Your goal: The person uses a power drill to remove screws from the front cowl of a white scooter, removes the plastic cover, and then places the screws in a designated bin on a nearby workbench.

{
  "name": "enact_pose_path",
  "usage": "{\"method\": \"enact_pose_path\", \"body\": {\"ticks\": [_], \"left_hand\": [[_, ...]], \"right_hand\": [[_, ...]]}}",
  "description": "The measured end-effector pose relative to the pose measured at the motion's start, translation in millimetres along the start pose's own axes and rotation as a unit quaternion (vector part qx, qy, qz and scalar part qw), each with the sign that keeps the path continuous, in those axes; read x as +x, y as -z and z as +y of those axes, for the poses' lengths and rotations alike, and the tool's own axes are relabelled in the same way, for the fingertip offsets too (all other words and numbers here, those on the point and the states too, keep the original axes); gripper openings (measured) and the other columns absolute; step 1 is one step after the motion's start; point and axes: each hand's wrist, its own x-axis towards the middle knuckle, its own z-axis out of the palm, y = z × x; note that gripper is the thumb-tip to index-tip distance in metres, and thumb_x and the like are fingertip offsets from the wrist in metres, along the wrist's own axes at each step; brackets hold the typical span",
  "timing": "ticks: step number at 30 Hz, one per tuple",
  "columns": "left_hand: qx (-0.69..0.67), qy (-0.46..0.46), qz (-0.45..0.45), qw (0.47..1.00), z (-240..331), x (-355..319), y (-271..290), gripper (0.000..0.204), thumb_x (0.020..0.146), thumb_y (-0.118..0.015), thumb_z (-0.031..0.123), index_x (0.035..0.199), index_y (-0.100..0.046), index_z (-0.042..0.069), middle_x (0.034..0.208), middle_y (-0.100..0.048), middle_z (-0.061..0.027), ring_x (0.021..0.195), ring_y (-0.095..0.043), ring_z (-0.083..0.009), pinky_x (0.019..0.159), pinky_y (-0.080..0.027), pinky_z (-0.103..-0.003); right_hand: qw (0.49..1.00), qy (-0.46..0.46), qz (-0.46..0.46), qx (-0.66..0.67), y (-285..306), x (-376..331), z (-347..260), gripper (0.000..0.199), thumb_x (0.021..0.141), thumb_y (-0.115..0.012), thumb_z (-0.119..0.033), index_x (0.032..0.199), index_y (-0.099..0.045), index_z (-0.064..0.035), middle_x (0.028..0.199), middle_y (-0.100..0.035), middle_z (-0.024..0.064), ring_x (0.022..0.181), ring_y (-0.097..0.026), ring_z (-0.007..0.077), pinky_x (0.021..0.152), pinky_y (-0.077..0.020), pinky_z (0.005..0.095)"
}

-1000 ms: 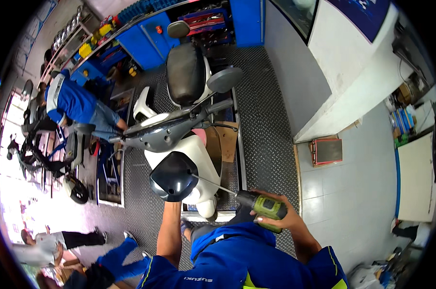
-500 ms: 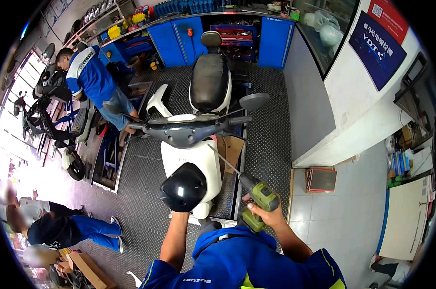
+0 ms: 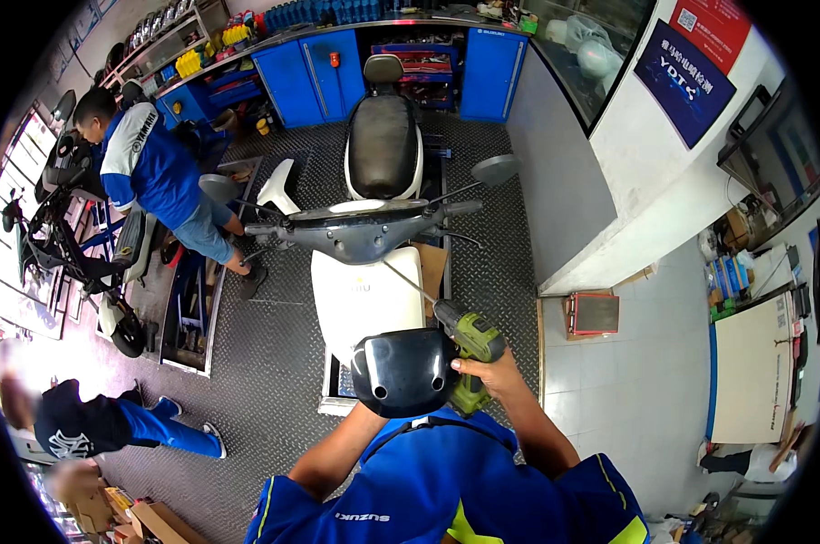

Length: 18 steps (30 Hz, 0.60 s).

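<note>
In front of my waist is a glossy black curved plastic cover (image 3: 401,367) with two small holes along its near edge. My left hand (image 3: 370,413) holds it from beneath; its fingers are hidden behind the cover. My right hand (image 3: 490,374) is wrapped around the grip of a green cordless drill (image 3: 479,339), its thumb up against the cover's right edge. A long thin bit (image 3: 408,280) runs from the drill up and left toward the handlebar. Beyond stands a scooter with a white front panel (image 3: 360,295) and a dark handlebar cover (image 3: 360,234).
The scooter's seat (image 3: 384,150) and mirrors (image 3: 494,170) lie farther off. A loose white panel (image 3: 278,188) rests left of it. A co-worker (image 3: 156,163) bends over another scooter (image 3: 83,245) at left. Another person (image 3: 74,422) stands near left. A red-edged box (image 3: 594,314) sits right.
The black cover has come off to the right and nearer my body, away from the white front panel, and now meets my right hand. The drill has shifted slightly. My view has turned a little.
</note>
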Motion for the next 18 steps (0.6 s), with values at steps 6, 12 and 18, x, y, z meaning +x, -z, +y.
{"method": "enact_pose_path", "body": {"ticks": [6,12,18], "left_hand": [[-0.106,0.048,0.023,0.993,1.6,-5.8,-7.8,0.051,0.109,-0.039,0.034,0.149,-0.047,0.003,0.145,-0.057,-0.0161,0.13,-0.06,-0.0268,0.109,-0.052,-0.043],[-0.137,0.03,0.074,0.987,17.8,-17.9,-51.3,0.054,0.109,-0.04,0.043,0.146,-0.052,0.004,0.138,-0.064,-0.0121,0.121,-0.066,-0.0246,0.106,-0.054,-0.04],[0.427,-0.188,0.317,0.826,21.3,-53.7,13.9,0.02,0.1,-0.046,-0.009,0.116,-0.057,-0.005,0.103,-0.069,-0.0147,0.086,-0.066,-0.0171,0.078,-0.055,-0.031]], "right_hand": [[0.993,-0.089,-0.031,0.071,12.6,-3.7,1.6,0.062,0.073,-0.079,0.014,0.129,-0.059,-0.0012,0.107,-0.066,0.0081,0.089,-0.068,0.0165,0.076,-0.0581,0.0334],[0.977,-0.106,-0.036,0.182,30.4,2.4,4.9,0.056,0.074,-0.073,0.015,0.126,-0.061,-0.0028,0.103,-0.068,0.0066,0.091,-0.069,0.0194,0.079,-0.0583,0.0344],[0.973,-0.077,-0.065,0.208,41.6,1.5,-7.7,0.058,0.076,-0.07,0.015,0.13,-0.058,-0.0015,0.113,-0.069,0.0126,0.1,-0.071,0.0238,0.088,-0.0606,0.0409]]}}
